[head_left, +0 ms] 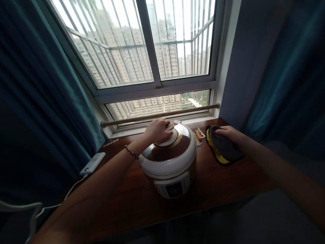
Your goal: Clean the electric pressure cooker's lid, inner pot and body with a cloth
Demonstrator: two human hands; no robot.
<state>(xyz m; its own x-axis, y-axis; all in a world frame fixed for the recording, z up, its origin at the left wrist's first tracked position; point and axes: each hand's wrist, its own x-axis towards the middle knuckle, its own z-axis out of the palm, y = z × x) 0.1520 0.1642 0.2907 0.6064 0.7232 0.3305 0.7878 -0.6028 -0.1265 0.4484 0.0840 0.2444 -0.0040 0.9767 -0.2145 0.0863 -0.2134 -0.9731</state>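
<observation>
A white electric cooker point(165, 169) with a dark control panel on its front stands upright on the brown wooden table. Its lid point(182, 144) has a reddish-brown, shiny top and a pale round knob point(170, 126). My left hand point(158, 130) is closed around that knob, with a beaded bracelet on the wrist. Off to the cooker's right, my right hand point(230, 134) grips a folded grey and yellow cloth point(224, 147) with black edging, holding it over the tabletop. My right fingers are partly hidden by the cloth.
On the table point(119, 189), a white power bank point(92, 163) with a cable lies at the left. Behind the cooker's right side sits a small open box point(199, 135). A rail point(162, 115) crosses the window at the back, and blue curtains point(50, 84) hang on both sides.
</observation>
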